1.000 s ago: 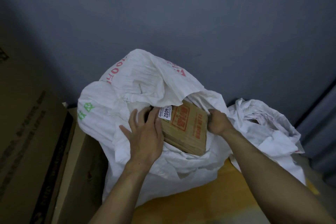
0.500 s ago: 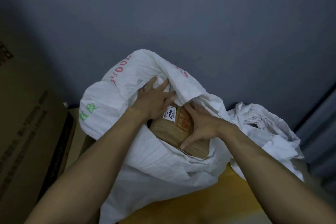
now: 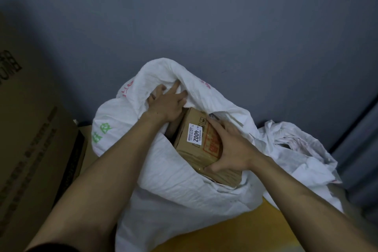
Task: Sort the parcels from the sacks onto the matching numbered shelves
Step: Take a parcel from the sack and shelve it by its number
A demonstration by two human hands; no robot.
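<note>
A white woven sack (image 3: 176, 194) with red and green print stands against the grey wall, its mouth open. A brown cardboard parcel (image 3: 190, 143) with a white label reading 4002 and a red stamp sticks out of the mouth. My right hand (image 3: 231, 147) grips the parcel's right side, thumb on its near edge and fingers over the top. My left hand (image 3: 167, 104) reaches into the sack mouth behind the parcel, fingers spread against the sack's upper flap. Its fingertips are partly hidden by the cloth.
A second crumpled white sack (image 3: 294, 153) lies to the right. Large cardboard boxes (image 3: 30, 149) stand at the left. A yellow surface (image 3: 245, 231) shows under the sack. A dark grey edge (image 3: 356, 141) rises at the far right.
My left hand went from the parcel's left side up into the sack mouth, pushing the flap back. My right hand shifted over the parcel's top and grips it; more of the parcel is exposed.
</note>
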